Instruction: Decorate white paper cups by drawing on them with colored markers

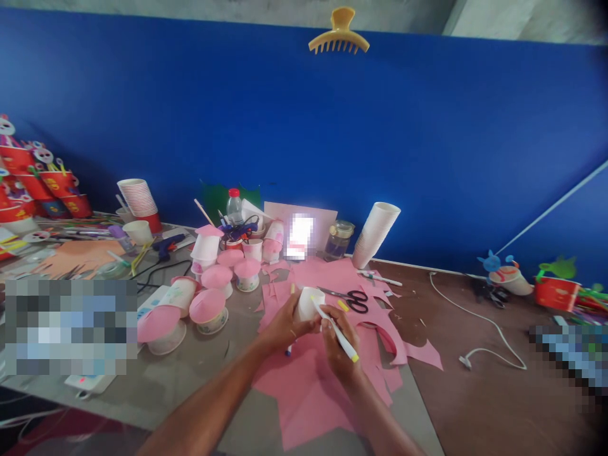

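In the middle of the head view, my left hand (284,324) is closed around a small white paper cup (311,305), which lies tilted in its grasp. My right hand (342,339) grips a white marker with a yellow end (349,349), its tip against or very close to the cup's side. A yellow marker cap (342,306) lies just beyond my right hand. Black-handled scissors (357,302) rest on cut pink paper (308,392), which spreads beneath both hands. Pink cone-topped paper cups (209,307) stand in a group to the left.
A tall stack of white cups (377,234) leans near the blue partition (304,126), beside a glass jar (339,239). At the left are a power strip (95,377), a glue gun (168,246) and orange paper (78,258). A white cable (494,323) lies to the right.
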A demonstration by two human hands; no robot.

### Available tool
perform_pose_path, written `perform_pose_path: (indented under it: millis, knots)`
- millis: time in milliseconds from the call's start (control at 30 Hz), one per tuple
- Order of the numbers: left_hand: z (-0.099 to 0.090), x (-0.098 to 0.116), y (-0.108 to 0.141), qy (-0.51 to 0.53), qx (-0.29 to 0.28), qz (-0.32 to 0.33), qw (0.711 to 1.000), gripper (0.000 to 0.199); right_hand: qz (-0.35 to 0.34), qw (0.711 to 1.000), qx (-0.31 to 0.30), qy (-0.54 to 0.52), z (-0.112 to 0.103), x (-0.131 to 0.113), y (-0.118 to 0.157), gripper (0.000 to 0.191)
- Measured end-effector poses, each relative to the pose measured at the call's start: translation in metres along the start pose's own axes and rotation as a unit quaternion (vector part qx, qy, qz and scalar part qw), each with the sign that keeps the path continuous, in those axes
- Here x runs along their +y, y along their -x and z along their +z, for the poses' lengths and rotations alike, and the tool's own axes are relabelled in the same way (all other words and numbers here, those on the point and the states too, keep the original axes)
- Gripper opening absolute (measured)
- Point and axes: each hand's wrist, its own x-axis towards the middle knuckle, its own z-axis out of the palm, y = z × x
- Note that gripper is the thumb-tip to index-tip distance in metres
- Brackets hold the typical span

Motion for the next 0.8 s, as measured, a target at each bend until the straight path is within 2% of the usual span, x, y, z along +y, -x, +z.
perform_pose_path:
  millis: [367, 600, 800]
  knots:
    - [0.000, 0.003, 0.001, -0.024, 0.002, -0.005, 1.000, 0.068, -0.010, 1.000, 0.015, 0.007, 0.000, -0.004, -0.002, 0.022]
    - [0.000, 0.008, 0.003, -0.029, 0.018, -0.007, 0.999, 0.068, -0.007, 1.000, 0.001, 0.007, -0.002, -0.005, -0.002, 0.021]
    - [-0.002, 0.001, 0.001, -0.011, 0.015, -0.006, 1.000, 0.065, -0.014, 0.999, 0.010, -0.027, -0.004, -0.014, -0.006, 0.021]
